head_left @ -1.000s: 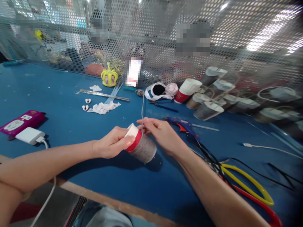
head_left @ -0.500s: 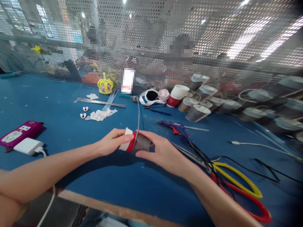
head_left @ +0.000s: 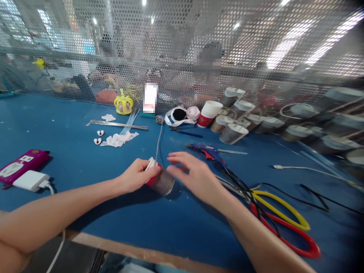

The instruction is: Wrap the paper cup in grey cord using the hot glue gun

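A paper cup [head_left: 163, 182], red and white near its rim and wound with grey yarn over the rest, lies tilted just above the blue table. My left hand [head_left: 139, 175] is closed around its rim end, thumb on the near side. My right hand [head_left: 193, 175] is off the cup, a little to its right, fingers apart and holding nothing visible. From the cup a strand of grey yarn [head_left: 159, 142] runs back to a small yarn ball [head_left: 159, 120] by the phone.
A blue glue gun [head_left: 203, 148] and large red-and-yellow-handled scissors [head_left: 284, 212] lie to the right with black cables. Several wrapped cups [head_left: 233, 133] stand at the back right. A purple power strip [head_left: 24, 165] with a white charger sits left. Pliers [head_left: 187, 132] and metal rods [head_left: 119, 124] lie behind.
My right hand has let go of the cup and moved slightly right, its fingers opening. The cup has turned, its base now tipping lower toward me. My left hand keeps its hold.
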Tool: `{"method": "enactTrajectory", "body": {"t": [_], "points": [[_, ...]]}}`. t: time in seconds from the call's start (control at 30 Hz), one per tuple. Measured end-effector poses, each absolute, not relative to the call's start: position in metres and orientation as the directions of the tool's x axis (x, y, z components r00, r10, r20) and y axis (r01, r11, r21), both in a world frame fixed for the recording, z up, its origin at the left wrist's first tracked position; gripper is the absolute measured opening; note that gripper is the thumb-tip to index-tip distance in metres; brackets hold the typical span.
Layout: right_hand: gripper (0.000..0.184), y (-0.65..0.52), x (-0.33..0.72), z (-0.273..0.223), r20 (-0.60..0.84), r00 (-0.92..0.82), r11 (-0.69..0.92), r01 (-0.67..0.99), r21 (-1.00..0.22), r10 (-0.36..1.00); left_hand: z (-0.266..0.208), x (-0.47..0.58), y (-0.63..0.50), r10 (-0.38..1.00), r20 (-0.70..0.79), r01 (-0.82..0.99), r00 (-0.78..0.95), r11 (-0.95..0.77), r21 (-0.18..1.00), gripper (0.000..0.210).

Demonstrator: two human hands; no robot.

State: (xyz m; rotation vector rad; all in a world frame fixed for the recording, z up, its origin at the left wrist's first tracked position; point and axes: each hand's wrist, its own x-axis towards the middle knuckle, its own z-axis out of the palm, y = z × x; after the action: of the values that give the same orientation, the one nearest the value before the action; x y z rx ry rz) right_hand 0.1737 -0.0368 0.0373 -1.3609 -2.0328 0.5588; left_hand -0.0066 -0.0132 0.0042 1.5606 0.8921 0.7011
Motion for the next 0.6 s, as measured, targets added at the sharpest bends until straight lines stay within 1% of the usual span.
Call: {"method": "enactTrajectory", "body": {"t": [0.03,0.07,0.1,0.13,0.17,0.2,0.23,0.3,0.37,0.43,0.47,0.53,0.6], "points": [[0.026,-0.032,0.182,0.042,0.248,-0.156,0.285,0.698,-0.657,0.956,0.004,-0.007,-0.012,0.853,-0.028,0.166,0.522,-0.070,0.984,0.035],[0.028,-0.027,0.193,0.046,0.222,-0.041,0.180,0.732,-0.657,0.974,0.004,-0.008,-0.012,0.861,-0.015,0.168,0.508,-0.081,0.982,0.036],[0.029,-0.022,0.204,0.051,0.235,0.052,0.107,0.781,-0.616,0.971,0.004,-0.009,-0.011,0.866,-0.005,0.173,0.500,-0.094,0.980,0.036],[0.028,-0.016,0.217,0.055,0.278,0.124,0.038,0.858,-0.513,0.952,0.004,-0.009,-0.010,0.870,0.005,0.173,0.494,-0.104,0.979,0.036],[0.028,-0.011,0.229,0.057,0.280,0.171,-0.057,0.927,-0.371,0.945,0.003,-0.010,-0.010,0.872,0.010,0.168,0.490,-0.106,0.980,0.037],[0.028,-0.006,0.241,0.058,0.214,0.196,-0.143,0.960,-0.239,0.957,0.003,-0.010,-0.009,0.870,0.009,0.163,0.493,-0.102,0.981,0.037],[0.025,-0.002,0.251,0.058,0.162,0.210,-0.177,0.964,-0.199,0.964,0.002,-0.010,-0.008,0.872,0.009,0.158,0.489,-0.099,0.982,0.036],[0.021,0.006,0.266,0.052,0.067,0.215,-0.202,0.966,-0.164,0.974,0.001,-0.010,-0.007,0.871,0.012,0.136,0.492,-0.090,0.987,0.036],[0.020,0.011,0.274,0.043,-0.026,0.226,-0.227,0.962,-0.148,0.974,0.000,-0.009,-0.006,0.871,0.013,0.113,0.492,-0.079,0.990,0.035],[0.013,0.015,0.276,0.035,-0.095,0.251,-0.263,0.955,-0.140,0.963,-0.001,-0.008,-0.006,0.869,0.014,0.098,0.495,-0.072,0.993,0.035],[0.014,0.017,0.277,0.032,-0.116,0.268,-0.283,0.949,-0.142,0.956,-0.001,-0.008,-0.006,0.868,0.018,0.097,0.496,-0.075,0.992,0.035],[0.023,0.020,0.279,0.028,-0.135,0.302,-0.322,0.932,-0.167,0.944,0.000,-0.008,-0.007,0.867,0.031,0.101,0.497,-0.094,0.990,0.036],[0.022,0.022,0.281,0.027,-0.116,0.329,-0.347,0.911,-0.223,0.937,0.000,-0.009,-0.008,0.863,0.050,0.111,0.503,-0.122,0.986,0.037]]}}
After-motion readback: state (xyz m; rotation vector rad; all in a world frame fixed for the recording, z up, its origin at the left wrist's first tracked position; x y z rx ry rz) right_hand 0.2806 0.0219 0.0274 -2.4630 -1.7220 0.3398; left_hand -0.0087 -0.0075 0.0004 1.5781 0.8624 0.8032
